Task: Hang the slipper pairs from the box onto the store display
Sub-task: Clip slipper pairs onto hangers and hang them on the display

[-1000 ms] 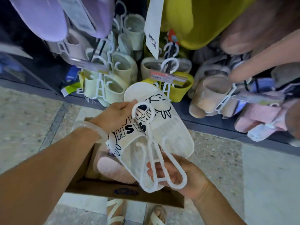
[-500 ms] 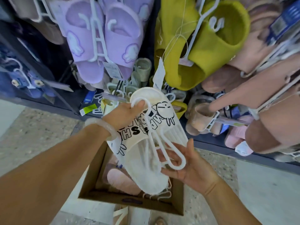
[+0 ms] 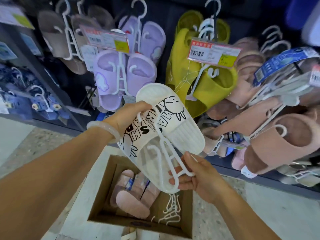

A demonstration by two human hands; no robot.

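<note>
White slipper pair (image 3: 166, 122), black "MASH" lettering

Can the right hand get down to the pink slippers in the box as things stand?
Probably not yet: the right hand grips the white hanger carrying the white slippers, which hang right over the pink slippers in the box.

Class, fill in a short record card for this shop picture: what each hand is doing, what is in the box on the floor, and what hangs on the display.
Left hand: grips the hook end of the white slipper pair
Right hand: holds the white hanger at its lower loop
Box: cardboard, open, holds pink slippers and spare hangers
Display: purple pair, yellow pair, pink pairs at right
Stage: white pair not yet hung
</note>
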